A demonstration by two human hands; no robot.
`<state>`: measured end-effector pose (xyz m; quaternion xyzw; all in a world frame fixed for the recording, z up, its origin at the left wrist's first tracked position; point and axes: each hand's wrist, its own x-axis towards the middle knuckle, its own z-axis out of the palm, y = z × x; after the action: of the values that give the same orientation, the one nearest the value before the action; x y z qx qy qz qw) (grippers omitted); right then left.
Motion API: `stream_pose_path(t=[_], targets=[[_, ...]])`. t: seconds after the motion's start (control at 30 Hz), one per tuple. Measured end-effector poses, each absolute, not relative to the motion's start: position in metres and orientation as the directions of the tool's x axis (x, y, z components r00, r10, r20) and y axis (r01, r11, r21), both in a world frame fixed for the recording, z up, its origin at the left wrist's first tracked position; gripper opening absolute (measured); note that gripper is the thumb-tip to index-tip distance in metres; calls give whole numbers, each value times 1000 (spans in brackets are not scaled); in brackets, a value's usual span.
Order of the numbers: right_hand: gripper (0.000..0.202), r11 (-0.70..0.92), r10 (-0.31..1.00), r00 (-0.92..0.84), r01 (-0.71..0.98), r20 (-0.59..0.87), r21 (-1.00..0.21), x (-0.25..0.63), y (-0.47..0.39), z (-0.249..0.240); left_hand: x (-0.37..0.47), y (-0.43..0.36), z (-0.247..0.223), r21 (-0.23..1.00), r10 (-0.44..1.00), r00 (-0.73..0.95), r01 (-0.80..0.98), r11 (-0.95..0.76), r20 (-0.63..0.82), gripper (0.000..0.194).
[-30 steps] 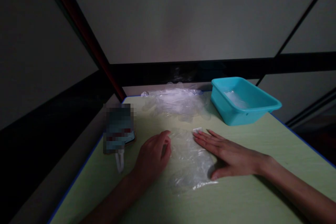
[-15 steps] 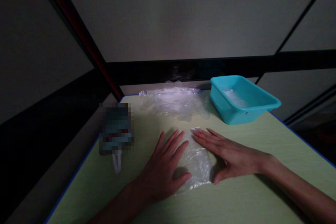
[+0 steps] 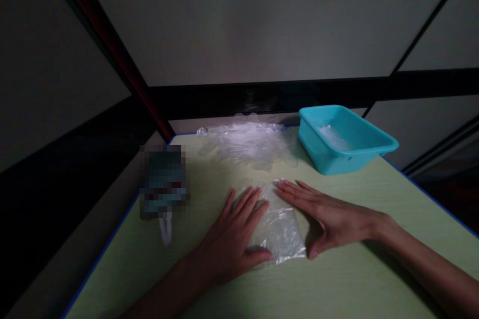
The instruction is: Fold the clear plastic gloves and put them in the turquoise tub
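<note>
A clear, crinkled plastic piece (image 3: 284,234) lies flat on the pale green table (image 3: 337,284), between and partly under my hands. My left hand (image 3: 239,239) rests on its left part with fingers spread. Along its right side, my right hand (image 3: 318,214) lies with the fingertips on the far right corner and the thumb beside the near right corner. Neither hand grips anything. The part of the plastic beneath my left palm is hidden.
Behind my hands, a pile of clear plastic pieces (image 3: 250,142) lies at the table's back edge. A turquoise basin (image 3: 340,162) at the back right holds clear plastic. A pixelated object (image 3: 164,179) with a white strap sits at the left.
My left hand's fingers have shifted very slightly on the plastic, and more of its far left edge shows. Its near right corner looks flatter. The view has shifted slightly.
</note>
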<state>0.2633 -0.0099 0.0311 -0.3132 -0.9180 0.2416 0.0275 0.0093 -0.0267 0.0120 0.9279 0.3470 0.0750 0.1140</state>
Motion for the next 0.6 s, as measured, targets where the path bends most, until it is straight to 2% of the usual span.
stream_pose_path(t=[0.2,0.4,0.6], targets=[[96,691,590,-804,550,-74,-469,257,-14,31,9,-27,11,257,656,752,625,-737,54,76],[104,668,600,-790,580,-124,-466,257,-13,27,11,-26,12,187,655,756,643,-743,3,78],[105,658,607,-781,597,-145,-459,258,-9,25,11,-27,15,174,660,750,656,-735,-36,77]])
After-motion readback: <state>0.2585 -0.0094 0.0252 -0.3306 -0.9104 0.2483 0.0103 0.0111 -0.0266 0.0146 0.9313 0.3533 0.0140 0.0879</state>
